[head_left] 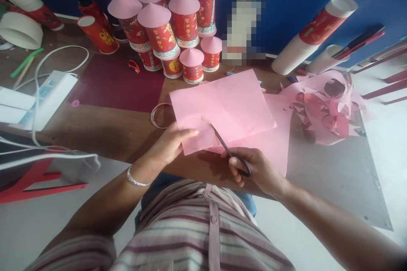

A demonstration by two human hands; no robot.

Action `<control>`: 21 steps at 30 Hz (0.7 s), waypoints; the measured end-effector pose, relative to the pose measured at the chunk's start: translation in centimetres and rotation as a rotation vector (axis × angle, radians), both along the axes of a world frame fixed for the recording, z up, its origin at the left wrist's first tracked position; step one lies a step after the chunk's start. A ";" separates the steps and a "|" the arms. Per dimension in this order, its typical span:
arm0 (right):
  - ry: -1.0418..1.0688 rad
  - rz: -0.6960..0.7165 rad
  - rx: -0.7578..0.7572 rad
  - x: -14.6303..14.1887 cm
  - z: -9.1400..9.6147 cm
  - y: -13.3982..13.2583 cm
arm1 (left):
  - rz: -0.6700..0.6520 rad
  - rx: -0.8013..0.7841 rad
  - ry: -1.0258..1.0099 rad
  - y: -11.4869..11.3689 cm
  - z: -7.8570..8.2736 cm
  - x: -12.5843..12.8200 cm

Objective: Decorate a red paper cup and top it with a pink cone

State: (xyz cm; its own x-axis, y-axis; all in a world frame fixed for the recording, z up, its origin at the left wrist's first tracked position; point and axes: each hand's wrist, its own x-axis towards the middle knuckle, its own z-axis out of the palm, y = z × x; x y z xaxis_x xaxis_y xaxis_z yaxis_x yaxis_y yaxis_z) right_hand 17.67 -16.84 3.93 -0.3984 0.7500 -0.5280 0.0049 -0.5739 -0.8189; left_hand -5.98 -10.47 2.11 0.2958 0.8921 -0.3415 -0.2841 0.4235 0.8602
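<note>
My left hand (171, 143) pinches the lower left corner of a pink paper sheet (229, 106), thumb on top. A faint circle is drawn on the sheet around my thumb. My right hand (251, 165) grips the dark handles of a pair of scissors (221, 137). Their blades lie at the right side of the drawn circle, where the paper's lower edge is cut. Below the held sheet, another pink sheet (276, 135) rests on the table. Just left of the held sheet lies a roll of tape (162, 115).
Several red paper cups with pink cone tops (186, 19) stand stacked at the back. Pink paper scraps (330, 106) heap up at the right, near a tall cup stack (311, 36) and a pen holder (327, 60). A white power strip (52, 97) with cables sits left.
</note>
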 end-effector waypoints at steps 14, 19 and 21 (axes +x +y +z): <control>0.019 0.007 -0.008 -0.2 -0.1 0.1 | -0.050 -0.034 -0.001 0.1 -0.1 -0.5; 0.013 -0.002 -0.010 -0.2 -0.1 0.0 | -0.055 -0.038 -0.007 0.0 0.1 -0.5; 0.015 -0.003 -0.010 -0.2 -0.1 0.0 | -0.055 -0.046 -0.009 0.0 0.2 -0.5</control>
State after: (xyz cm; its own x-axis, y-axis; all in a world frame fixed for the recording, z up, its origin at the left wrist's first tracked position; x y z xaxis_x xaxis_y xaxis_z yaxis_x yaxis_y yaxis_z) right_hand 17.44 -16.89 3.88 -0.4041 0.7460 -0.5293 -0.0086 -0.5817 -0.8133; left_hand -6.44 -10.43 2.27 0.3472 0.8578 -0.3789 -0.2673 0.4778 0.8368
